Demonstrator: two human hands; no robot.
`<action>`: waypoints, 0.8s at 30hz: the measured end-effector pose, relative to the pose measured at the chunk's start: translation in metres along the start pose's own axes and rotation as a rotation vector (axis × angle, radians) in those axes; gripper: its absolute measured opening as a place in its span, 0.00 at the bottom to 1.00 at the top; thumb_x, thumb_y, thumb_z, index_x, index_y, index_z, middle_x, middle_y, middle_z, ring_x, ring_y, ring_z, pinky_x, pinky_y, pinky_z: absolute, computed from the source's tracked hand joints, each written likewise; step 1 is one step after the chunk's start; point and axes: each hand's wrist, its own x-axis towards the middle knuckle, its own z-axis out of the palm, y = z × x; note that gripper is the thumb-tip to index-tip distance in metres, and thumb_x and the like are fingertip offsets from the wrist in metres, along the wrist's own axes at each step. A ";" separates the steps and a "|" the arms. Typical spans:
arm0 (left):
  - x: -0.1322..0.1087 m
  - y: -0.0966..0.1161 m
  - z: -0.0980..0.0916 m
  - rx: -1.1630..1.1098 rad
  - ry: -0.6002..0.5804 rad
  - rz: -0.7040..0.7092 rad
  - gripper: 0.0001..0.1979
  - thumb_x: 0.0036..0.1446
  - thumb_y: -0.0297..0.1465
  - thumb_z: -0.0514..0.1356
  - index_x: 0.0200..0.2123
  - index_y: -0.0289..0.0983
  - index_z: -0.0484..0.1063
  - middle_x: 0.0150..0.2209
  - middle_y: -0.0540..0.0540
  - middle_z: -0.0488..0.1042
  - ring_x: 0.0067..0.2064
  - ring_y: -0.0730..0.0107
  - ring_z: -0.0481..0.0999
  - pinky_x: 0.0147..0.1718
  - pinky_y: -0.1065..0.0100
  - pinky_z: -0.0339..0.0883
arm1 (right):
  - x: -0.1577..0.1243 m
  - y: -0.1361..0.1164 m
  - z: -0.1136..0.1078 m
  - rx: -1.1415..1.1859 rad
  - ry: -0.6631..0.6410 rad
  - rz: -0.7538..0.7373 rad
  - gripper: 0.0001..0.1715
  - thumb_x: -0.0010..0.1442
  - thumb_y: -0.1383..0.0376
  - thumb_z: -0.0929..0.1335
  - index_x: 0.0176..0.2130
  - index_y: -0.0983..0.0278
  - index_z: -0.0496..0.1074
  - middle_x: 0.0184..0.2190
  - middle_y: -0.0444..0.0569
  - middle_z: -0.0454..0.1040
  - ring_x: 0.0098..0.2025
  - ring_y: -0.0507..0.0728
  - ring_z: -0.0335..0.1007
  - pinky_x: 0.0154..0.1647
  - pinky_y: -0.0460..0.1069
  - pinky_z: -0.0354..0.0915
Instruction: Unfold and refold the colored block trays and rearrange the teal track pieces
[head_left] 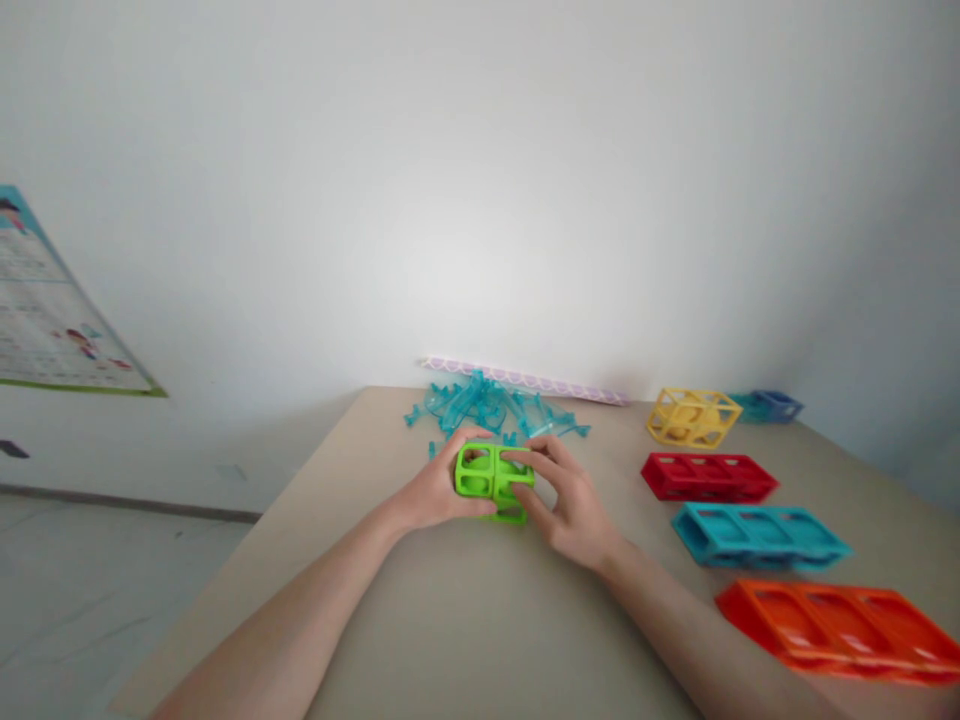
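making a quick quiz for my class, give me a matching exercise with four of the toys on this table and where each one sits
Things
1. green block
2. orange frame
3. yellow block
4. clear blue pieces

Places
A. nearest the camera, on the right side of the table
B. between the left hand and the right hand
C. just beyond the red frame
D. piled by the wall, behind the hands

Pairs: 1-B, 2-A, 3-C, 4-D

Green frame block (491, 480), seemingly tabletop-resting.
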 end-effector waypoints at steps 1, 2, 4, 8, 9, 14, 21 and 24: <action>0.000 0.000 0.000 -0.010 -0.012 -0.003 0.41 0.41 0.31 0.71 0.57 0.44 0.55 0.52 0.44 0.65 0.50 0.61 0.69 0.47 0.62 0.65 | 0.000 0.000 0.000 -0.003 0.003 -0.002 0.17 0.59 0.68 0.65 0.49 0.61 0.69 0.43 0.54 0.65 0.46 0.60 0.65 0.48 0.57 0.65; 0.000 0.000 0.001 -0.013 -0.015 -0.005 0.42 0.41 0.31 0.71 0.58 0.44 0.55 0.52 0.44 0.65 0.50 0.61 0.69 0.47 0.61 0.66 | -0.001 0.000 0.000 -0.002 0.004 -0.005 0.18 0.59 0.68 0.65 0.50 0.61 0.69 0.43 0.54 0.64 0.47 0.60 0.65 0.49 0.57 0.65; -0.001 0.000 0.001 -0.002 0.002 -0.009 0.42 0.42 0.32 0.71 0.59 0.44 0.55 0.53 0.43 0.65 0.50 0.60 0.70 0.48 0.61 0.65 | -0.001 -0.001 0.000 0.014 -0.010 -0.009 0.20 0.57 0.69 0.66 0.51 0.61 0.68 0.45 0.54 0.65 0.49 0.61 0.65 0.50 0.57 0.65; -0.002 0.002 0.002 0.029 0.037 -0.004 0.42 0.44 0.31 0.70 0.60 0.44 0.54 0.56 0.42 0.64 0.52 0.59 0.69 0.51 0.60 0.63 | -0.003 -0.001 0.003 0.046 -0.050 0.007 0.26 0.56 0.71 0.66 0.54 0.60 0.62 0.49 0.54 0.67 0.51 0.62 0.65 0.53 0.58 0.63; -0.002 0.002 0.002 0.033 0.040 0.001 0.43 0.44 0.31 0.70 0.61 0.44 0.54 0.57 0.42 0.63 0.53 0.58 0.69 0.52 0.60 0.63 | -0.004 0.000 0.004 0.045 -0.050 0.020 0.27 0.56 0.71 0.66 0.55 0.59 0.60 0.49 0.54 0.67 0.51 0.62 0.66 0.52 0.59 0.63; -0.002 0.006 0.001 0.039 0.040 0.009 0.42 0.44 0.30 0.69 0.61 0.45 0.54 0.59 0.43 0.61 0.52 0.60 0.69 0.52 0.61 0.64 | -0.007 0.005 0.007 0.061 -0.103 0.110 0.38 0.55 0.69 0.67 0.61 0.60 0.51 0.50 0.54 0.69 0.50 0.62 0.67 0.51 0.59 0.64; -0.002 0.003 -0.002 -0.016 -0.009 0.015 0.43 0.46 0.30 0.68 0.63 0.44 0.52 0.59 0.41 0.62 0.54 0.58 0.68 0.54 0.58 0.63 | -0.006 0.005 0.008 0.132 -0.155 0.202 0.43 0.55 0.68 0.68 0.64 0.59 0.46 0.48 0.54 0.70 0.48 0.62 0.70 0.49 0.60 0.67; -0.002 0.002 -0.001 -0.039 -0.005 0.021 0.45 0.45 0.29 0.69 0.63 0.45 0.51 0.60 0.41 0.60 0.54 0.59 0.68 0.53 0.60 0.63 | -0.006 0.005 0.009 0.133 -0.151 0.225 0.42 0.55 0.69 0.68 0.63 0.59 0.48 0.48 0.54 0.70 0.47 0.61 0.69 0.49 0.60 0.66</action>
